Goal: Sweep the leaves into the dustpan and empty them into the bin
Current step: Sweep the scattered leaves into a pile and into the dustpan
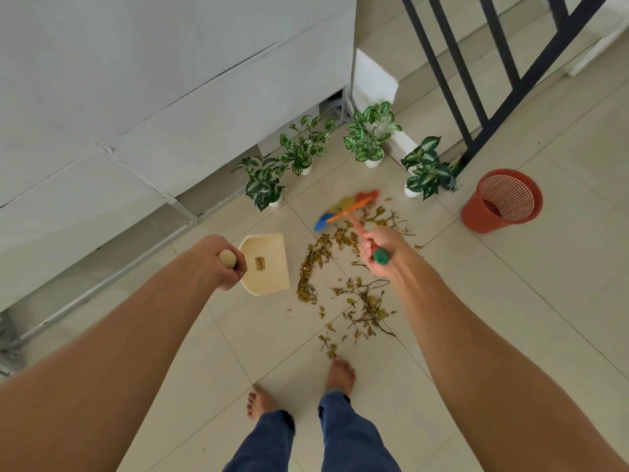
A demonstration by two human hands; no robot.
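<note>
Dry brown leaves (343, 277) and twigs lie scattered over the tiled floor ahead of my bare feet. My left hand (226, 264) grips the round-ended handle of a cream dustpan (267, 267), which rests on the floor just left of the leaves with its mouth facing them. My right hand (377, 248) is closed on the orange, green-capped handle of a multicoloured broom (347, 209). The broom head touches the floor at the far edge of the leaves. A red mesh bin (503, 201) stands open and upright to the right.
Several small potted plants (369, 137) in white pots stand in an arc behind the leaves. A white panelled wall (136, 114) with a metal rail runs along the left. A dark stair railing (476, 107) comes down at the back right, close to the bin.
</note>
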